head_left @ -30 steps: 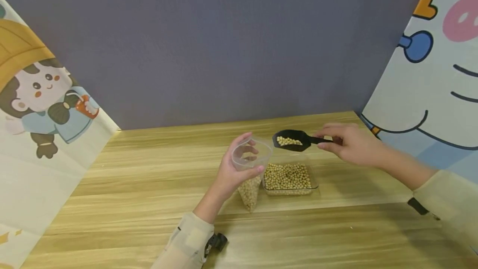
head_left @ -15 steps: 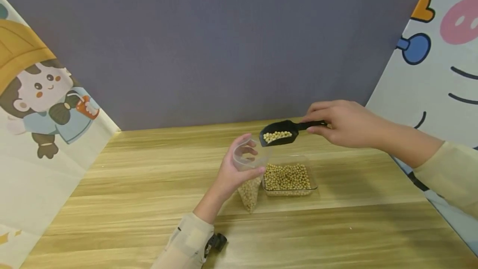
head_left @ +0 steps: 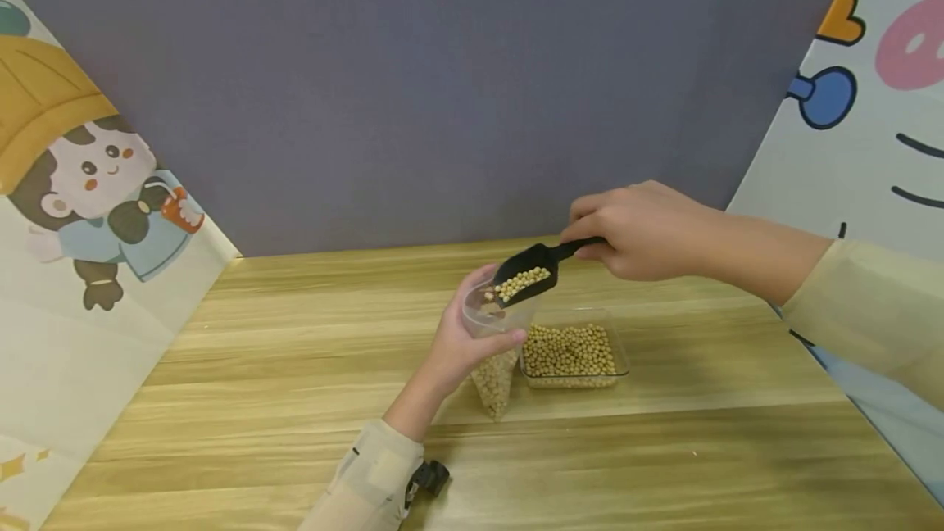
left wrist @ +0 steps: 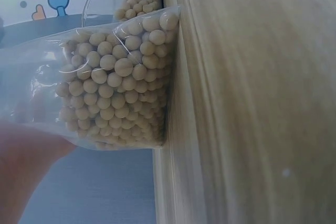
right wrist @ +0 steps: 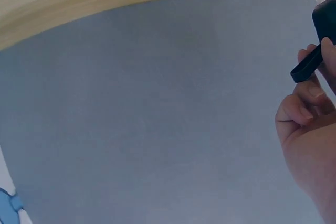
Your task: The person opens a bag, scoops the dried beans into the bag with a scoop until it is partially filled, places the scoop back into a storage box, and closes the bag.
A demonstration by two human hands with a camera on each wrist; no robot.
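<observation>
Fingers pinched on its handle, the right hand tips a black scoop down at the mouth of a clear bag, just left of the clear tub. The beans lie along the scoop's lowered lip, and a few appear to be slipping over, which suggests the pour is only beginning. The left hand, thumb on the near side and fingers curled behind, grips the bag's mouth and holds it wide. Below, the bag stands on the wooden table, its lower part packed with beans beside the tub, which holds a broad layer of its own. One second earlier, the scoop rides nearly level above the tub's far side, apart from the bag; now it is left of there and slanted, while left hand, bag and tub look all but unmoved.
</observation>
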